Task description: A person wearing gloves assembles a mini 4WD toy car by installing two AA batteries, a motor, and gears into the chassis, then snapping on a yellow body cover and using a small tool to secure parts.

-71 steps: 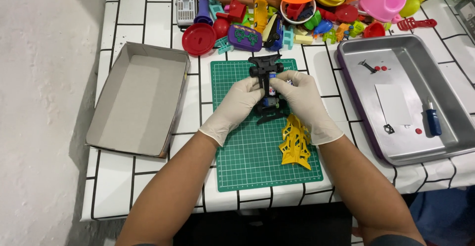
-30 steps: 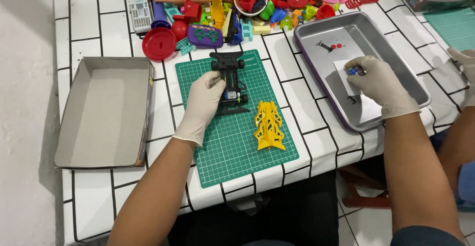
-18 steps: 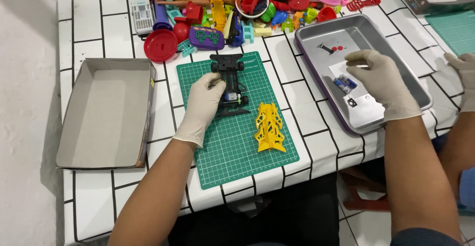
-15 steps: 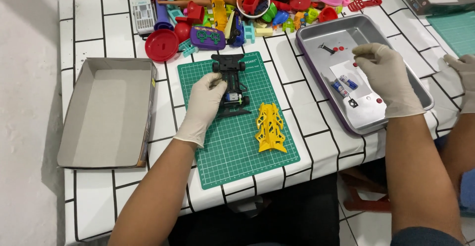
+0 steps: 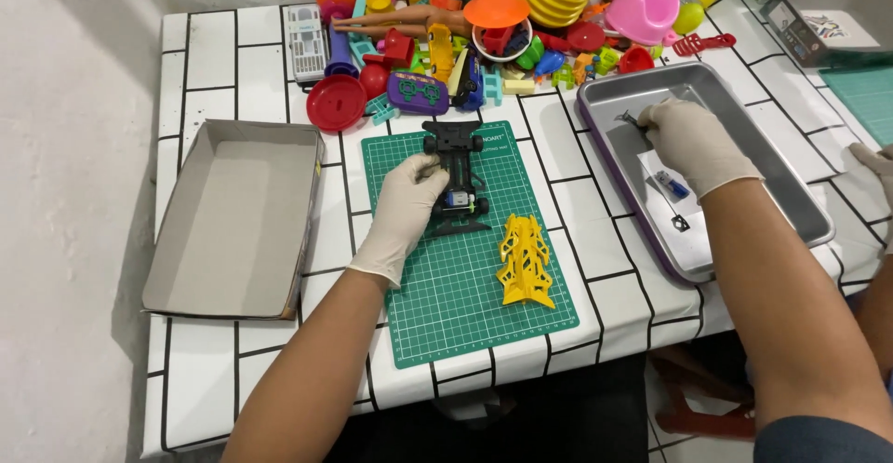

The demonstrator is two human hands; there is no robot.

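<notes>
A black toy car chassis (image 5: 458,167) lies on the green cutting mat (image 5: 465,286). My left hand (image 5: 405,207), in a white glove, rests against the chassis' left side and holds it down. A yellow car body shell (image 5: 526,260) lies on the mat to the right of the chassis. My right hand (image 5: 690,145), also gloved, reaches into the metal tray (image 5: 800,198) on the right, fingertips closed at a small dark part (image 5: 630,120) near the tray's far corner. A small blue-handled tool (image 5: 670,184) and a tiny black piece (image 5: 680,223) lie on white paper in the tray.
An empty grey box (image 5: 233,216) sits left of the mat. A heap of colourful plastic toys (image 5: 502,16) fills the table's far side. Another person's gloved hand (image 5: 874,161) shows at the right edge, beside a second tray (image 5: 828,21) and mat.
My right hand left the chassis, went into the metal tray, put the blue tool down on the paper, and moved to the tray's far corner. My left hand stayed on the chassis.
</notes>
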